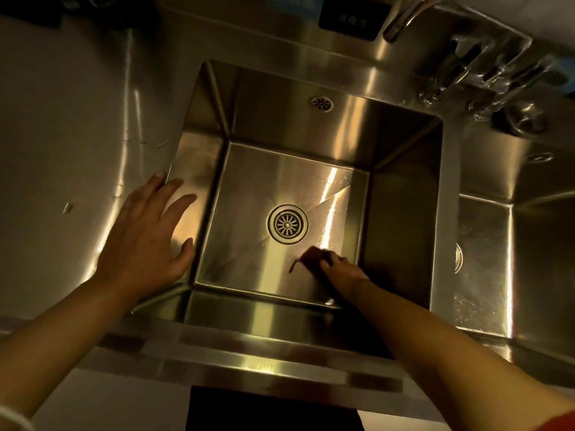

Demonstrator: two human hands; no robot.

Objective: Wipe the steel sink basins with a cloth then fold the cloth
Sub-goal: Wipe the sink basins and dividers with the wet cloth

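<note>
Wiping stage: your right hand grips the dark cloth on the basin floor, just nearside of the drain. Cloth trails leftward from your fingers. Your left hand, fingers spread and holding nothing, braces the basin's left rim.

Wiping the steel basin.
Right hand is pressing a dark cloth near the drain; left hand is resting on the basin rim.
</note>
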